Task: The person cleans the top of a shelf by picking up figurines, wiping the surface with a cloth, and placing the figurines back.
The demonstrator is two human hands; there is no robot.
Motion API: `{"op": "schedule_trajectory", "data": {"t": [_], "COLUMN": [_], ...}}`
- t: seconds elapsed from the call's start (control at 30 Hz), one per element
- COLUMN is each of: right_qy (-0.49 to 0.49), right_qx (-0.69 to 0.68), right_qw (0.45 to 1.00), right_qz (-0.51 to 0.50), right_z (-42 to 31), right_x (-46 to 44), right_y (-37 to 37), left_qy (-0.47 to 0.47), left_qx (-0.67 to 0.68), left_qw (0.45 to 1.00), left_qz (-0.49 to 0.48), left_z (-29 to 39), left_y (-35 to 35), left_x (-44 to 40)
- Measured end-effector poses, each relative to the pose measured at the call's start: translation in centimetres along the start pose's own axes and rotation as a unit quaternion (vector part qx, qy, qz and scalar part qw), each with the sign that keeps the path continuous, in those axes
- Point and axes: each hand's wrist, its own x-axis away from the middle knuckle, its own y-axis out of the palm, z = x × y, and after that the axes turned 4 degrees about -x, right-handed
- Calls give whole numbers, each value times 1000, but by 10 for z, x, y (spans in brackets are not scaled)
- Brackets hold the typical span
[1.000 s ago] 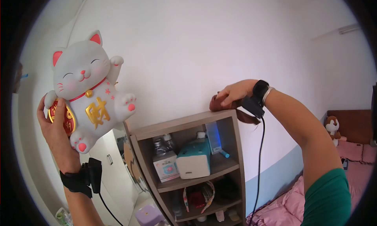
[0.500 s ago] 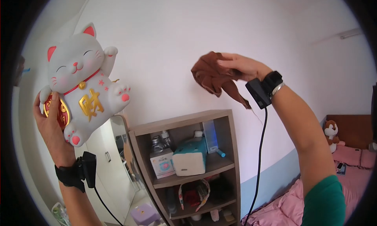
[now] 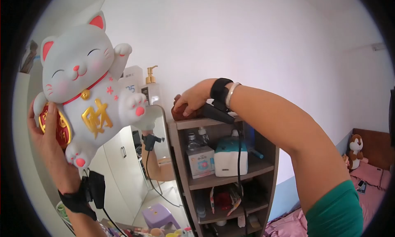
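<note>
Item one: brown cloth [image 3: 177,112], bunched, at the mirror-side end of the top of the shelf unit [image 3: 187,124]. Change noted: a moment ago it hangs in the air above the unit; now it is down against the top board, so it is back in contact with the surface. Right hand [image 3: 197,98]: fingers curled down over the cloth, grasping it.

Item two: white cat figure [image 3: 78,47], held up and tilted, well apart from the unit. Left hand [image 3: 51,146]: thumb over the red-and-gold plaque [image 3: 61,132], gripping the figure's side; the other fingers are mostly hidden.

Newly in view: pump bottle [image 3: 154,91], gold-topped, and a pale box [image 3: 133,75] partly behind the figure's raised arm.

Writing: gold character 财 [image 3: 97,118] on the belly, clear. Plaque characters, partly covered, not fully legible. Pale box, blue marking ending in 5. Small carton [image 3: 201,164] and bottle label, too small to read. Brands: none legible.
</note>
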Motion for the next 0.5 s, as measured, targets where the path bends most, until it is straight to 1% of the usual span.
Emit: {"op": "schedule_trajectory", "data": {"t": [0.07, 0.1, 0.13, 0.17, 0.23, 0.27, 0.33, 0.37, 0.47, 0.5], "right_qy": [21, 24, 25, 12, 25, 32, 26, 22, 73, 120], "right_qx": [-162, -231, -300, -328, -323, -321, -271, -245, -236, -218], "right_qw": [986, 971, 950, 939, 937, 936, 952, 960, 957, 960], "right_qz": [-36, -59, -79, -101, -128, -140, -138, -133, -153, -131], "right_z": [4, 4, 3, 6, 16, 20, 27, 34, 89, 92], "right_x": [-3, -4, -6, -8, -17, -20, -19, -15, -3, 16], "right_y": [6, 8, 10, 11, 13, 12, 12, 12, 23, 24], "left_qy": [-41, -18, -31, -37, -69, -62, -40, -36, -22, -18], "left_qx": [-18, -12, -20, -25, -13, -13, -15, -16, -18, -15], "left_qw": [999, 1000, 999, 999, 997, 998, 998, 999, 999, 1000], "left_qz": [9, -1, -1, 2, 16, 20, 36, 26, 13, 14], "left_z": [-10, -9, -12, -12, -16, -16, -10, -8, -5, -4], "left_y": [-6, -5, -9, -15, -18, -14, -10, -10, -14, -13], "left_x": [-11, -9, -13, -15, -14, -15, -9, -8, -5, -4]}}
